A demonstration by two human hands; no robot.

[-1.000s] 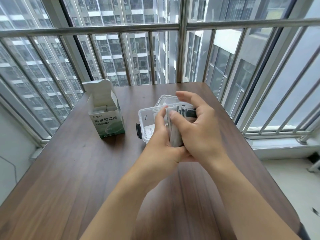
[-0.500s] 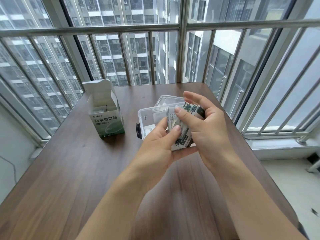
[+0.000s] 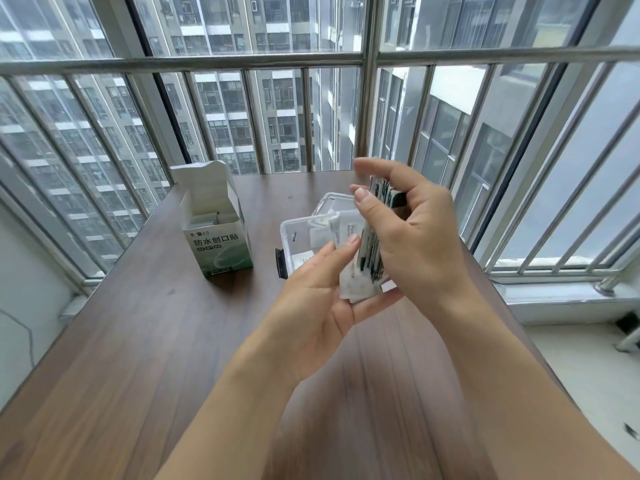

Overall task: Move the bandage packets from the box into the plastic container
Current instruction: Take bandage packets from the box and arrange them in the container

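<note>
A stack of bandage packets (image 3: 369, 258) is held on edge between both hands above the counter (image 3: 145, 341). The grip of the right hand (image 3: 415, 244) is closed around the stack, with the thumb pressed on its near face and the fingers curled over its upper and far edges. The left hand (image 3: 318, 306) is placed under and beside the stack, its palm turned up, the lower edge of the packets resting on it and the fingertips laid against their left face; whether these fingers are curled round the stack or merely laid flat against it cannot be told. Directly behind the hands, the clear plastic container (image 3: 294, 233) is seen standing open on the counter, with a few white packets lying inside it and a black clasp on its near left wall. To the left of the container and apart from it, the white and green box (image 3: 218, 237) is stood upright with its top flap raised; more packets are visible inside it. Beyond the counter, metal window bars (image 3: 242, 60) and tall buildings are seen.
</note>
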